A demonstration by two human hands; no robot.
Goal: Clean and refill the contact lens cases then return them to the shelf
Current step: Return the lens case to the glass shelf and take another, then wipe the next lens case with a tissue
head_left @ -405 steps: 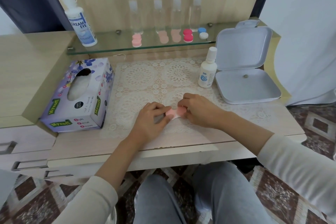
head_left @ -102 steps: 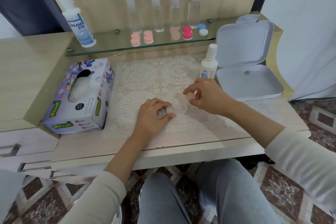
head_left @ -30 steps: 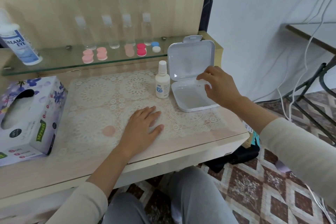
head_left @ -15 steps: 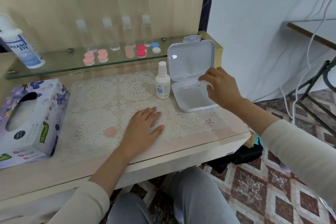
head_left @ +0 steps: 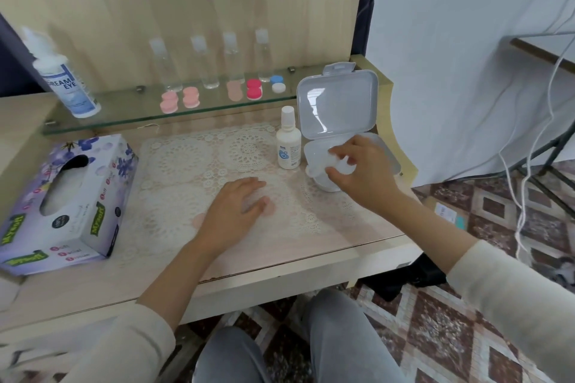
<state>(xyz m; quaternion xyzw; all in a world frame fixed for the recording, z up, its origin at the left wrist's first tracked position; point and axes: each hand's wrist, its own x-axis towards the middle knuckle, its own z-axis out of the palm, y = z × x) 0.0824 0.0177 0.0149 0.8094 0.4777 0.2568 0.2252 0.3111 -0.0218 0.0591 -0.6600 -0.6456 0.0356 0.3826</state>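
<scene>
My right hand (head_left: 364, 177) hovers over the near left corner of the open white plastic box (head_left: 390, 157) and pinches a clear, blurred lens case (head_left: 337, 166) between thumb and fingers. My left hand (head_left: 236, 211) lies flat on the lace mat (head_left: 180, 165). Two loose pink caps lie on the mat, one pink cap (head_left: 199, 219) left of that hand and another pink cap (head_left: 271, 209) at its fingertips. A small white bottle (head_left: 288, 146) stands left of the box. Several lens cases sit on the glass shelf (head_left: 124, 109): pink cases (head_left: 169, 102), a red case (head_left: 254, 89), a blue and white case (head_left: 278, 83).
A large solution bottle (head_left: 63, 78) stands at the shelf's left end, with clear bottles (head_left: 231, 59) along the back wall. A tissue box (head_left: 68, 199) sits on the desk's left. Cables (head_left: 535, 134) hang to the right, beyond the desk edge.
My right hand has drawn back from the box's far side to its near left corner, with the clear case now showing in its fingers. My left hand stays flat on the mat.
</scene>
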